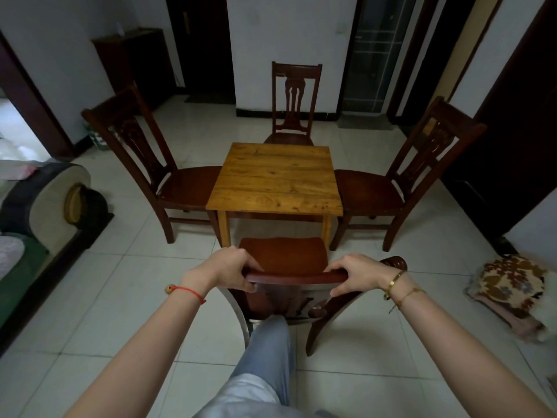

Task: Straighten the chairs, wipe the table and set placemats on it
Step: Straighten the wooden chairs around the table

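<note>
You have both hands, left hand (232, 267) and right hand (357, 277), clamped on the near chair (286, 256) top rail to square it to the table (275, 179).

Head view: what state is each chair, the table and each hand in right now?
Near chair: gripped at the top rail, seat short of the table.
Left chair: upright, seat at table edge.
Right chair: upright, seat at table edge.
Far chair: upright.
Table: bare.
Left hand: closed on rail.
Right hand: closed on rail.
</note>
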{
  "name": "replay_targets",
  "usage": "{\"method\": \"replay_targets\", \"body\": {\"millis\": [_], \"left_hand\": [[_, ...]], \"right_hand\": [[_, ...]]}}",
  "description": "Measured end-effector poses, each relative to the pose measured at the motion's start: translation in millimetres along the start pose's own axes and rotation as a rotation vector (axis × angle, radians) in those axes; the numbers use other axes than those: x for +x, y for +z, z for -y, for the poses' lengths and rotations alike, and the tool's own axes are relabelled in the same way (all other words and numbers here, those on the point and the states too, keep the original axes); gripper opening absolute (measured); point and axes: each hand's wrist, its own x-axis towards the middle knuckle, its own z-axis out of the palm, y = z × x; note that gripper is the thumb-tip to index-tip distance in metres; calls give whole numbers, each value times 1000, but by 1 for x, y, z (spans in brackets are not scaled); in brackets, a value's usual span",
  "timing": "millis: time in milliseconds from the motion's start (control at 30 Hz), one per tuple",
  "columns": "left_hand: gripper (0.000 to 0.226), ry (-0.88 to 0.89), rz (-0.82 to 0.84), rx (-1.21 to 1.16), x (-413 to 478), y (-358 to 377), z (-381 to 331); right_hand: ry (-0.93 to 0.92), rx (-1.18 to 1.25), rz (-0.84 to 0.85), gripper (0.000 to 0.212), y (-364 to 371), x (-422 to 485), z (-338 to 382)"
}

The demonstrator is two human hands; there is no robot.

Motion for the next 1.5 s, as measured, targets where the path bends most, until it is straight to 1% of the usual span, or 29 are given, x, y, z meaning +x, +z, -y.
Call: {"method": "replay_targets", "body": {"millis": [67,133,200,400,600,733,800,900,1033,1267,1400,1433,1500], "left_hand": [[40,19,-6,22,0,-2,1],[39,22,-18,37,1,-3,2],[37,30,-5,34,1,-6,4],[41,27,31,49,10,-18,24],[33,21,56,101,38,-48,35],[48,14,110,103,53,-55,52],[52,-14,114,104,55,-52,63],[55,-38,121,73,51,-46,73],[54,-68,150,28,48,-43,82],[51,-81,122,2,47,-41,77],[48,-105,114,-43,45,-37,74],[50,-110,110,-42,45,-38,71],[61,-137,94,-35,44,-37,66]], "right_hand": [[-29,-13,-8,51,-2,1,0],[-56,-35,-14,44,-5,0,1],[-75,-59,-18,41,-8,1,4],[-111,-121,-24,48,-15,20,10],[-96,-70,-25,45,-27,44,4],[-112,-69,-39,52,-31,60,2],[-130,-97,-48,54,-34,68,3],[-160,-138,-63,57,-36,80,7],[-183,-161,-74,56,-39,87,12],[-151,-139,-72,59,-35,86,9],[-157,-138,-90,55,-33,84,8],[-156,-137,-95,55,-33,84,8],[-148,-136,-95,58,-31,84,8]]}}
